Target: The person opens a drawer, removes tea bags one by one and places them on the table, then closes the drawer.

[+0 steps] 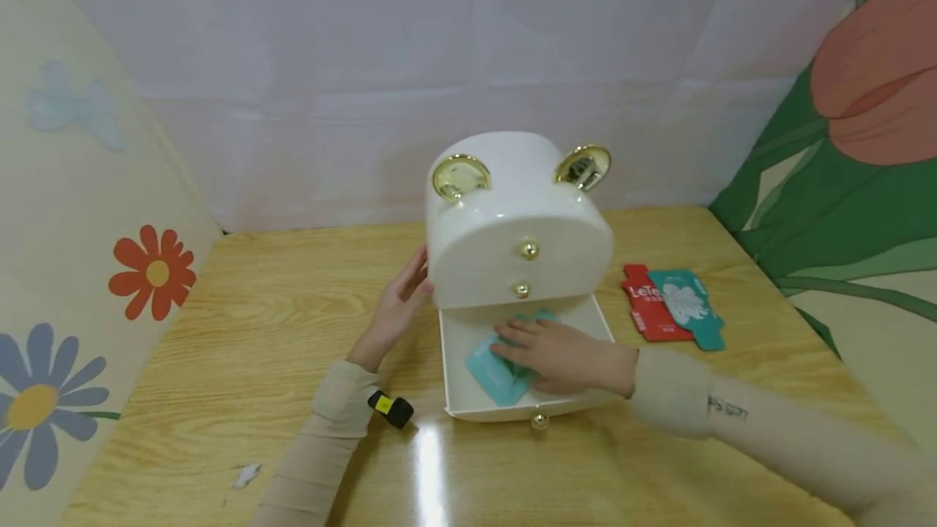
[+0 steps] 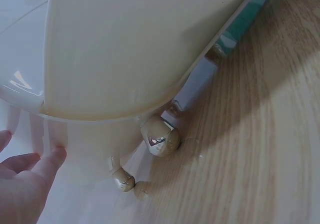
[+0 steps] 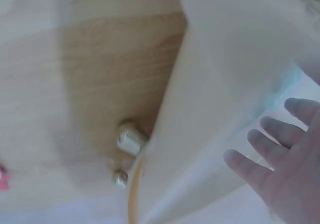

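A glossy white cabinet [image 1: 512, 185] with gold ears and gold knobs stands on the table, its bottom drawer [image 1: 455, 348] pulled out. Straight fingers of my left hand [image 1: 393, 311] rest against the cabinet's left side; the left wrist view shows those fingertips [image 2: 60, 153] at the white wall near a gold foot [image 2: 160, 136]. Inside the drawer lies a teal packet [image 1: 486, 368], partly hidden beneath my right hand [image 1: 560, 352]. That hand is laid flat over it, and in the right wrist view its fingers [image 3: 250, 169] are extended and spread.
Right of the cabinet, a teal packet [image 1: 688, 303] overlaps a red packet [image 1: 651, 320] on the wooden table [image 1: 307, 291]. A black band with a yellow patch [image 1: 391, 409] is by the left sleeve. A small white scrap [image 1: 247, 476] lies at the front left.
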Demonstrator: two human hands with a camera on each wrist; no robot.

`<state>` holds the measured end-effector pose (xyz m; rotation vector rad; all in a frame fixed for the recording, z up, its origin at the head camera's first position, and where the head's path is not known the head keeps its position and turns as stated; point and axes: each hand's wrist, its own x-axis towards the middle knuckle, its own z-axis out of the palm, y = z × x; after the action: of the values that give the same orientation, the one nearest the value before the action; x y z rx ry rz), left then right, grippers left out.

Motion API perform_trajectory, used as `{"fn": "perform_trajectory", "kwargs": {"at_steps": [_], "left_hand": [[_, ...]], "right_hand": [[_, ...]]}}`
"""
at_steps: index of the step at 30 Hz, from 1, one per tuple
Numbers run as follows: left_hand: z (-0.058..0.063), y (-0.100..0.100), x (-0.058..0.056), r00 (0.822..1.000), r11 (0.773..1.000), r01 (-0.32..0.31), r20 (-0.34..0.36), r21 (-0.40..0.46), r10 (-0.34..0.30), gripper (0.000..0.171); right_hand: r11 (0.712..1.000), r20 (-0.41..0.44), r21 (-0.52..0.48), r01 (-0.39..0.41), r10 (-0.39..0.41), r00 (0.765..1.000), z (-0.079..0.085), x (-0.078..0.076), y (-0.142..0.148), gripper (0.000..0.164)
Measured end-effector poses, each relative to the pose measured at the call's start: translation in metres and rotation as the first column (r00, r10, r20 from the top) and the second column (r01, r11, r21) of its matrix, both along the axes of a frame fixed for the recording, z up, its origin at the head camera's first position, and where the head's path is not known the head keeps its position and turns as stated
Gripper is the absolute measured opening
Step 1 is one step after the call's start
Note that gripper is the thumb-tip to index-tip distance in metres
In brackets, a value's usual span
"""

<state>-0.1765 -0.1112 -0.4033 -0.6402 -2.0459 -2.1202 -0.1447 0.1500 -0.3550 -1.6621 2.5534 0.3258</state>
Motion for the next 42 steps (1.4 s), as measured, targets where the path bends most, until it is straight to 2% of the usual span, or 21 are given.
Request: {"fn": "perform_trajectory", "kwargs": {"at_steps": [5,10,17,23,29,32,37,42], "left_hand": [[0.001,-0.001,0.001,1.000,1.000,-0.012,-0.001,-0.009,0.012,0.068],[0.001,-0.002,0.001,1.000,1.000,-0.002,0.013,-0.016,0.002,0.065],[0.001,-0.001,0.000,1.000,1.000,-0.004,0.014,-0.015,0.004,0.061],[0.000,0.000,0.000,1.000,1.000,-0.011,0.016,-0.015,0.011,0.059],[0.000,0.001,0.000,1.000,1.000,-0.011,0.018,-0.010,0.012,0.058],[0.000,0.002,0.001,1.000,1.000,-0.009,0.014,-0.009,0.009,0.058],[0.000,0.003,0.001,1.000,1.000,-0.002,0.008,-0.002,0.002,0.059],[0.000,0.002,-0.001,1.000,1.000,0.004,0.009,0.004,-0.004,0.059]], "right_hand": [[1.000,0.001,0.016,-0.018,0.018,1.000,0.010,-0.002,0.001,0.065],[0.999,0.009,0.037,-0.020,0.020,1.000,0.012,-0.005,-0.003,0.061],[0.997,-0.050,0.056,-0.062,0.064,0.997,0.006,-0.011,-0.010,0.058],[0.989,-0.097,0.049,-0.139,0.143,0.985,0.000,-0.020,-0.016,0.065],[0.985,-0.130,0.067,-0.161,0.169,0.977,-0.005,-0.028,-0.020,0.069],[0.984,-0.119,0.070,-0.161,0.169,0.978,-0.007,-0.031,-0.022,0.065],[0.985,-0.083,0.050,-0.165,0.169,0.982,-0.002,-0.031,-0.024,0.046],[0.988,-0.003,0.040,-0.149,0.150,0.989,0.006,-0.031,-0.024,0.036]]}}
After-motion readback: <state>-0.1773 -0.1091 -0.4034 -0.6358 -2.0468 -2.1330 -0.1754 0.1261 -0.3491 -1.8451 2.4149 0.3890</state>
